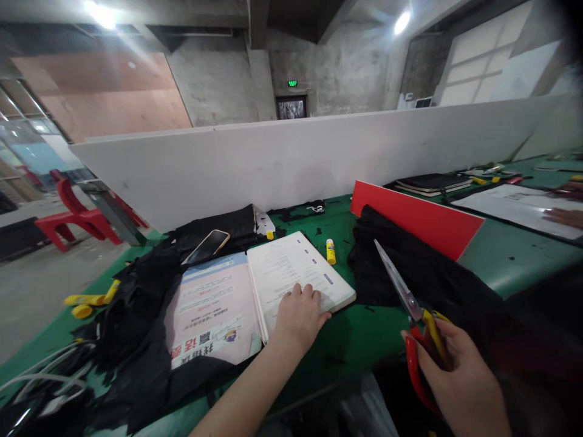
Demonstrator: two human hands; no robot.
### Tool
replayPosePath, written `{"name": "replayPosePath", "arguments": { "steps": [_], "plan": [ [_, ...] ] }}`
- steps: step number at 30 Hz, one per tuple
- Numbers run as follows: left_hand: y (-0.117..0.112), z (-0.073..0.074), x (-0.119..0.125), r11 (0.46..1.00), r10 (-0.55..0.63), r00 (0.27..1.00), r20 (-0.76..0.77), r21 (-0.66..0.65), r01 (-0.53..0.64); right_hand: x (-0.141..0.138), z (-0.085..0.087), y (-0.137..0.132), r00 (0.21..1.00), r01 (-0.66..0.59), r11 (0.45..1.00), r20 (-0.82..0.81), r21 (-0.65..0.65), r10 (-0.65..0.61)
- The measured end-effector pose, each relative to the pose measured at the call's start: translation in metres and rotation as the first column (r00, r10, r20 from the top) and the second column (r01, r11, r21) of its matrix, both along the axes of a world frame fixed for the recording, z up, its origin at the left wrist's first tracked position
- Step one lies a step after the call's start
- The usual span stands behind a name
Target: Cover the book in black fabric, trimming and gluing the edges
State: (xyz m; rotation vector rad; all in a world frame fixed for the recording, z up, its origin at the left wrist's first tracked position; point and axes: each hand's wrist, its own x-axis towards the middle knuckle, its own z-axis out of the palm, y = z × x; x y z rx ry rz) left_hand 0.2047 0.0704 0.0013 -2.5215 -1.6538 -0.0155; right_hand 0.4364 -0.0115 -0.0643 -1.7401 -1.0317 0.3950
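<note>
My left hand (298, 315) rests palm down on the right-hand page of an open book (291, 270), fingers curled a little at the page's near edge. My right hand (455, 370) grips the red and yellow handles of a pair of scissors (401, 291), whose closed blades point up and to the left over a heap of black fabric (423, 273). A printed leaflet (212, 315) lies beside the book on more black fabric (136, 303).
A phone (206, 245) lies on the black cloth behind the book. A yellow glue stick (330, 250) stands on the green table (364, 334). A red board (419, 221) leans at the right. Another person's hands (567, 206) work at far right. A white partition (296, 158) runs behind.
</note>
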Motion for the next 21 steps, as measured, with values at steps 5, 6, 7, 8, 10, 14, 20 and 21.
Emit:
{"name": "replayPosePath", "arguments": {
  "steps": [5, 6, 7, 8, 10, 14, 20, 21],
  "plan": [
    [0.000, -0.003, -0.003, 0.995, -0.085, 0.995, -0.056, 0.043, 0.087, 0.003, -0.002, -0.002, 1.000, 0.010, 1.000, 0.015, -0.004, -0.010],
    [0.000, -0.004, -0.003, 0.993, -0.103, 0.992, -0.067, 0.052, 0.106, 0.004, -0.003, -0.002, 1.000, 0.013, 1.000, 0.017, -0.001, -0.013],
    [0.000, -0.005, -0.003, 0.990, -0.119, 0.990, -0.078, 0.062, 0.124, 0.005, -0.004, -0.002, 1.000, 0.018, 1.000, 0.019, -0.003, -0.018],
    [0.000, -0.006, -0.003, 0.988, -0.133, 0.987, -0.088, 0.072, 0.140, 0.006, -0.005, -0.001, 1.000, 0.022, 1.000, 0.021, -0.010, -0.022],
    [0.001, -0.008, -0.003, 0.980, -0.165, 0.980, -0.112, 0.090, 0.175, 0.007, -0.006, -0.001, 0.999, 0.027, 0.999, 0.028, -0.022, -0.026],
    [0.004, -0.008, -0.006, 0.961, -0.237, 0.958, -0.160, 0.105, 0.256, 0.007, -0.006, -0.002, 0.999, 0.019, 1.000, 0.035, -0.010, -0.019],
    [0.006, 0.004, -0.015, 0.939, -0.290, 0.939, -0.183, 0.136, 0.316, 0.003, -0.001, -0.005, 0.999, 0.043, 0.992, 0.022, -0.122, -0.040],
    [0.006, 0.005, -0.015, 0.944, -0.281, 0.945, -0.170, 0.126, 0.303, 0.003, -0.001, -0.005, 0.999, 0.040, 0.991, 0.013, -0.130, -0.039]
  ]
}}
